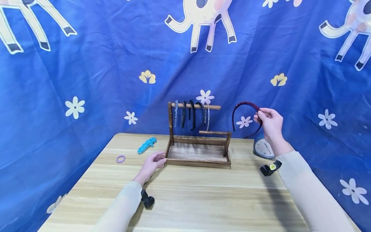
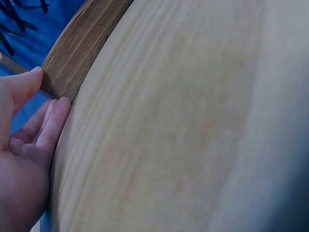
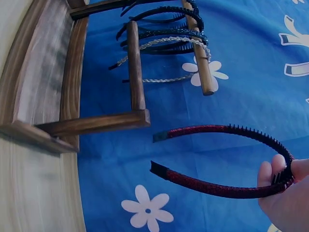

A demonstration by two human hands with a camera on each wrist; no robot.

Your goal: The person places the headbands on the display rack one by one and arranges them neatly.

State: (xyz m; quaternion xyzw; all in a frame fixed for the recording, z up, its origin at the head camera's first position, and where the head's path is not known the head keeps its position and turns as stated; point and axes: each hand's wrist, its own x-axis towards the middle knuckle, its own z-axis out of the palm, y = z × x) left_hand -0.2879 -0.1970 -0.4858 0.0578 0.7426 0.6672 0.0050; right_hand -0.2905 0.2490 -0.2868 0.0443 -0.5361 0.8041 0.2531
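In the right hand [image 1: 271, 124], thumb and fingers pinch a dark red glittery headband [image 1: 246, 103] by one side, up in the air right of the wooden display stand [image 1: 200, 163]. The headband's black-tipped ends point toward the stand in the right wrist view, and its inner edge has comb teeth. The left hand [image 1: 152, 165] holds the front left corner of the stand's tray between thumb and fingers [image 2: 60, 113]. From the upper bar [image 1: 214, 107] hang several headbands: a silvery blue one [image 1: 175, 112], black ones [image 1: 192, 116] and a pale braided one [image 3: 169, 42].
Below the upper bar, a shorter, lower bar [image 1: 214, 132] stands on the stand's right side. A blue bundle of cord [image 1: 147, 145] and a purple ring [image 1: 120, 159] lie left of the stand. Behind the right forearm is a round clock [image 1: 263, 148]. A blue patterned cloth [image 1: 116, 80] hangs behind the table.
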